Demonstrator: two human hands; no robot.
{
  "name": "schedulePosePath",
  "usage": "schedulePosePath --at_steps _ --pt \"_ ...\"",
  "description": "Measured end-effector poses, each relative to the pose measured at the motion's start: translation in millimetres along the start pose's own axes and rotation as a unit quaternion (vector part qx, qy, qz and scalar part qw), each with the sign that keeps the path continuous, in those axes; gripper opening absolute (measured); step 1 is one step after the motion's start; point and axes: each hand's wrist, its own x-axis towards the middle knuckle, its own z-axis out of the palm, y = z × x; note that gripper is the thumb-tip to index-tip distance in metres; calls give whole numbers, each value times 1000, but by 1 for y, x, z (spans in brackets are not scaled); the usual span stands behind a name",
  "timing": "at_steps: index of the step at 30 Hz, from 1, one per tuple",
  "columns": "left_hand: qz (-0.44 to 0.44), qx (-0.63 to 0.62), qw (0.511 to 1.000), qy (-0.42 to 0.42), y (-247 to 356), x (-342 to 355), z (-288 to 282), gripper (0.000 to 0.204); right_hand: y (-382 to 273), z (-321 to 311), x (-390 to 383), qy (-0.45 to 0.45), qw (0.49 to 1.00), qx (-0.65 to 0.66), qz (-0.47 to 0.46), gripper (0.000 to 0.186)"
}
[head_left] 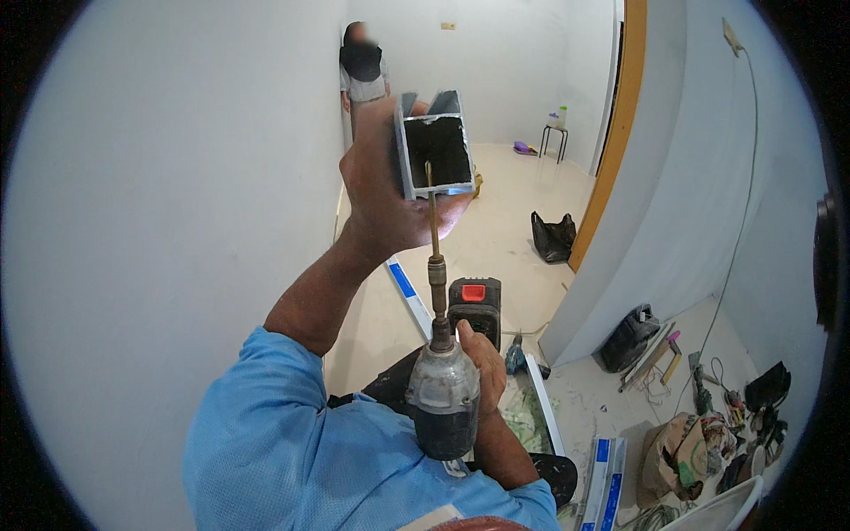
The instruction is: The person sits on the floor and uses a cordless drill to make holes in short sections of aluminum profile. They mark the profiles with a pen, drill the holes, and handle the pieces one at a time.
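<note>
I see bright, even daylight w/ soft shadows, slight washout on the white walls, strong fisheye bending and black vignette at the rim, centre sharp.

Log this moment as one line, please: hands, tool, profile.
left hand: grips aluminium profile, open end up | right hand: holds cordless drill | long bit: tip at the profile's end | second person: stands beyond

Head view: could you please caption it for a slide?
Left hand grips a hollow silver metal profile while the right hand aims a cordless drill into it.
</note>
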Motion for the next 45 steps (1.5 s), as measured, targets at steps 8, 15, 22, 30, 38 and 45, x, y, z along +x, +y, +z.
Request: schedulePosePath --at_steps 8,15,22,30,38,45 --pt "5 -7 1000 -2 -7 -5 5 75 1 -1 0 6 1000 -12 -1 64" --pt "-27 -24 999 1 4 -2 9 72 4 3 3 35 999 -11 -12 66" --pt "-50 -39 998 -7 4 -6 5 67 -2 5 11 43 998 -29 -25 68" --pt "-20 -10 1000 -9 4 4 17 68 4 1 11 52 998 -28 -24 69" --pt "-32 -12 999 -15 3 -3 11 67 2 6 9 58 998 -33 -16 65" --pt "-38 -13 999 -24 6 -6 10 70 5 2 3 41 999 -7 3 64"
